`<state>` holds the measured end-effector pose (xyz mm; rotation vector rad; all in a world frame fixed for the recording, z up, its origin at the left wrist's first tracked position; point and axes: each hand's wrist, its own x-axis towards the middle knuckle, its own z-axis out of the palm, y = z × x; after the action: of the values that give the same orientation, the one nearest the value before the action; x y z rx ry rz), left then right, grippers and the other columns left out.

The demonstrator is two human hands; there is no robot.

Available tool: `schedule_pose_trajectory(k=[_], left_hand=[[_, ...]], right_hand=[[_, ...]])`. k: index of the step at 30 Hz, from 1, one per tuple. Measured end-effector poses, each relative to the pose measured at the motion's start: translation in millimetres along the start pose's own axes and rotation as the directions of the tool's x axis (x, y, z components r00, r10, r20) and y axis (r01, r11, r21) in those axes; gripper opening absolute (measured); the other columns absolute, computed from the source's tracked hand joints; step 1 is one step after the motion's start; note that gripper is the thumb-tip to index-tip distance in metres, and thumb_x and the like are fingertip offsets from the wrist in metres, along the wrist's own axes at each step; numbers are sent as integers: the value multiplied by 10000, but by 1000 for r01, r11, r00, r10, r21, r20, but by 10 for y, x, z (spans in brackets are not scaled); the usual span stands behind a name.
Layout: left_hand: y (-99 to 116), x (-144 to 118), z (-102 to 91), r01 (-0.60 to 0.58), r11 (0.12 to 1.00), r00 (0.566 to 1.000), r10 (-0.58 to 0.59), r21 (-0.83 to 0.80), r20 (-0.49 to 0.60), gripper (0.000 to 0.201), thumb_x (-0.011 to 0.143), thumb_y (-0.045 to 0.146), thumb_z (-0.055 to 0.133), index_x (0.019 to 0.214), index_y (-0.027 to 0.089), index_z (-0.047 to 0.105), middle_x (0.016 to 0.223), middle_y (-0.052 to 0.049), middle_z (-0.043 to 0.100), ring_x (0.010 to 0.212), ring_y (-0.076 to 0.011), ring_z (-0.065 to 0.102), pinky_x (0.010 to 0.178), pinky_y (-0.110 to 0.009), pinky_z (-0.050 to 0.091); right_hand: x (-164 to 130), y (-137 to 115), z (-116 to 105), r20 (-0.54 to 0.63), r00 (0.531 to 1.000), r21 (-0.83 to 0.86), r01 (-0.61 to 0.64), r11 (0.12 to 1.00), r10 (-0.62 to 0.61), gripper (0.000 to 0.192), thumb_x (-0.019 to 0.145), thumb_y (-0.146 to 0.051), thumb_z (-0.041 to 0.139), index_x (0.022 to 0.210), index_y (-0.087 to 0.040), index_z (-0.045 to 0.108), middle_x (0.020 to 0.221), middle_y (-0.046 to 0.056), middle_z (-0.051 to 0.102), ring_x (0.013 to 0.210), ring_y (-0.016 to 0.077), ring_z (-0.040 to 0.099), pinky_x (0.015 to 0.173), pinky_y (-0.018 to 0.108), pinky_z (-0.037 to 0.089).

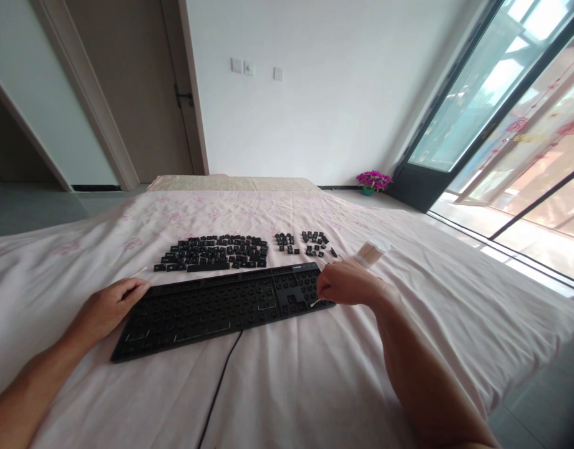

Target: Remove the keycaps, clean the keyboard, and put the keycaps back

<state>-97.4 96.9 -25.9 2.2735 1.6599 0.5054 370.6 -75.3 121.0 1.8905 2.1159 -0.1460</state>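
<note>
The right hand [350, 284] has its fingers [325, 285] pinched closed on a cotton swab [315, 304], whose tip points down and toward the wearer over the number pad. The black keyboard [216, 312] stretches from beneath those fingers across to the left hand [107, 305], and its keycaps are off over most of the board. The left hand's fingers [136, 287] are curled at the keyboard's far left corner; whether they grip the edge or only rest there, I cannot tell. A thin pale stick [138, 272] shows just beyond them, held or lying loose, which is unclear.

The main block of loose keycaps [216, 251] lies between the two hands, farther out than the fingers of both. Two smaller clusters [284, 242] sit nearer the right fingers, beyond them and slightly to the left. A clear box of swabs [372, 251] stands past the right fingers, to their right. A black cable [219, 393] runs from the keyboard's near edge toward the wearer, between the hands. Everything rests on a pale pink sheet [287, 380], and well beyond the right fingers stands a pot of magenta flowers [374, 181].
</note>
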Motion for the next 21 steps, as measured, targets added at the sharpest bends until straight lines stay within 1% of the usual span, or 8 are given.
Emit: schedule_pose_trajectory(k=[4, 7, 11, 15, 18, 21], left_hand=[[-7, 3, 1, -3, 1000, 1000, 3, 4, 1, 421, 871, 555, 410, 985, 241, 666, 1063, -1, 716, 978, -201, 645, 820, -217, 429], [-10, 6, -2, -1, 1000, 1000, 1, 1, 1, 417, 865, 552, 419, 976, 240, 672, 1046, 0, 719, 956, -199, 650, 812, -216, 433], [-6, 4, -5, -6, 1000, 1000, 6, 0, 1, 420, 869, 557, 412, 973, 240, 668, 1046, -5, 716, 955, -200, 649, 816, -219, 432], [7, -1, -9, -10, 1000, 1000, 10, -3, 4, 422, 873, 558, 411, 979, 238, 666, 1048, -3, 714, 963, -197, 646, 819, -213, 429], [7, -2, -7, -7, 1000, 1000, 7, -5, 7, 421, 876, 551, 411, 989, 234, 662, 1057, -7, 713, 971, -198, 641, 822, -216, 426], [-3, 2, 1, -9, 1000, 1000, 9, -2, 1, 430, 871, 558, 407, 989, 232, 662, 1056, -10, 714, 966, -202, 641, 811, -220, 429]], right_hand=[[18, -92, 17, 4, 1000, -13, -2, 1000, 2, 257, 720, -200, 545, 825, -263, 771, 785, 43, 726, 711, 175, 631, 599, 251, 341], [23, -93, 23, 11, 1000, -28, -6, 1000, 6, 265, 698, -184, 538, 814, -241, 770, 782, 56, 726, 698, 176, 634, 577, 251, 335], [21, 1, 19, 25, 995, -71, -92, 993, 94, 251, 673, -167, 538, 777, -198, 764, 735, 83, 717, 661, 192, 643, 549, 260, 333], [14, 90, 21, 45, 983, -115, -169, 979, 175, 218, 664, -135, 568, 760, -167, 762, 740, 113, 718, 695, 227, 662, 583, 278, 376], [-9, 145, 18, 17, 981, -103, -190, 976, 193, 228, 686, -117, 569, 796, -158, 765, 784, 123, 726, 756, 247, 673, 606, 281, 393], [-31, 199, 11, 39, 986, -49, -160, 986, 162, 238, 692, -141, 587, 827, -201, 774, 785, 86, 732, 759, 229, 668, 619, 271, 392]])
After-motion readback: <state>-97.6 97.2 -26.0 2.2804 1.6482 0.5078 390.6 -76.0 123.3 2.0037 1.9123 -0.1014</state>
